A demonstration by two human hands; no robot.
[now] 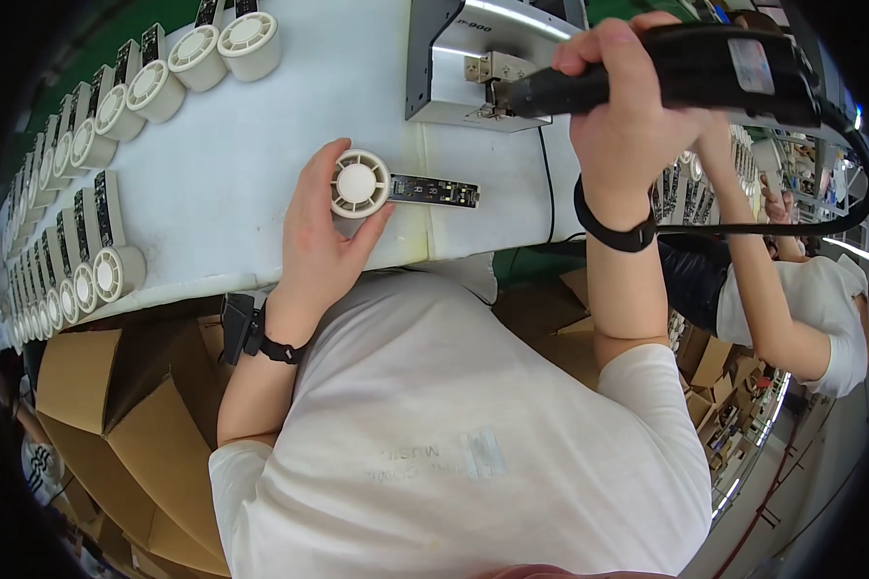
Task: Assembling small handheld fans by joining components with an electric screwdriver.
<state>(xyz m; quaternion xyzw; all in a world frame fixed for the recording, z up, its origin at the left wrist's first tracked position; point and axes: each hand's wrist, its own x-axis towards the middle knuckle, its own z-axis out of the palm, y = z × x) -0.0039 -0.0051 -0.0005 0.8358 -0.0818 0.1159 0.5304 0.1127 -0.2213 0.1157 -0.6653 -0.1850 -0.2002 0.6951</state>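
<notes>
My left hand [321, 227] curls its thumb and fingers around a white round housing [358, 183] with a spoked vent face. A narrow strip with a black circuit board [436, 190] sticks out from it to the right, over the white tabletop. Raised at the upper right, my right hand [628, 111] grips a black electric screwdriver [700, 72], with a cable running from its rear. The tool's narrow nose points left, its tip at the metal outlet of a grey screw feeder [444, 82]. Whether a screw sits on the tip is too small to tell.
Several similar white housings with board strips stand in rows on the left of the white table [232, 125]. Open cardboard boxes [154, 454] lie below its front edge. The screwdriver's cable [743, 230] loops past my right wrist. Another person [792, 309] works at the right.
</notes>
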